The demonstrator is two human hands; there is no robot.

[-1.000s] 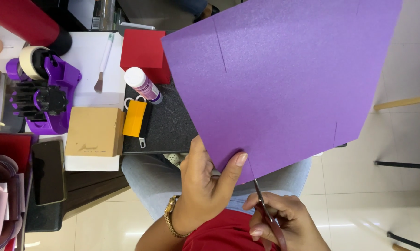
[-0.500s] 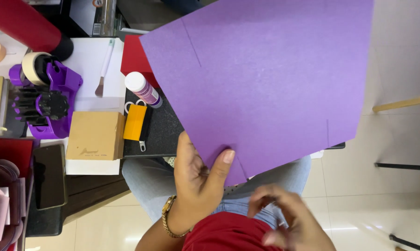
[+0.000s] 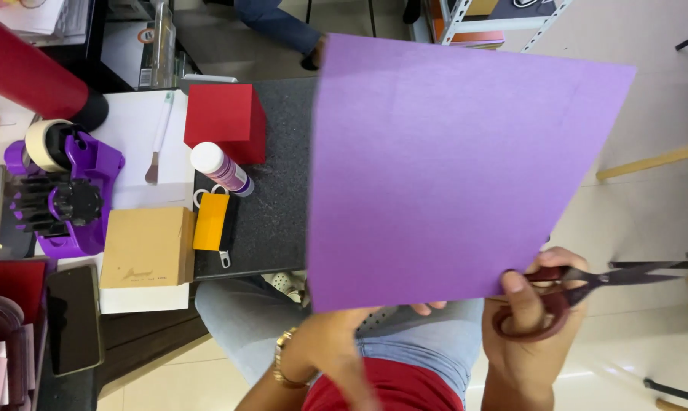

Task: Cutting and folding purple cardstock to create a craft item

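Both hands are busy at the bottom of the view. Left hand [image 3: 336, 335], with a gold bracelet at the wrist, grips the lower edge of a large purple sheet [image 3: 450, 175]; most of the hand is behind the sheet, and only some fingertips show past the edge near the middle. Right hand [image 3: 530, 320] is closed through the dark red handles of a pair of scissors [image 3: 580, 285], thumb in the upper loop. Its blades point right, away from the sheet, and lie nearly closed, just beside the sheet's lower right corner.

The sheet is held up flat toward the camera, slightly tilted, over the person's lap, covering part of a black mat [image 3: 279, 190] on the desk [image 3: 130, 129].

On the mat's left edge lie a glue stick [image 3: 222, 169] with a white cap and a small orange tool [image 3: 211, 222]. A red box [image 3: 226, 118] stands at the mat's upper left corner. Left of the tool sits a brown cardboard box [image 3: 147, 247] on white paper. Further left is a purple tape dispenser [image 3: 73, 194] with a roll of beige tape. A thin spatula-like tool [image 3: 158, 141] lies on the white paper above. A red tube [image 3: 28, 72] crosses the top left corner. A dark phone [image 3: 73, 318] lies at the lower left.
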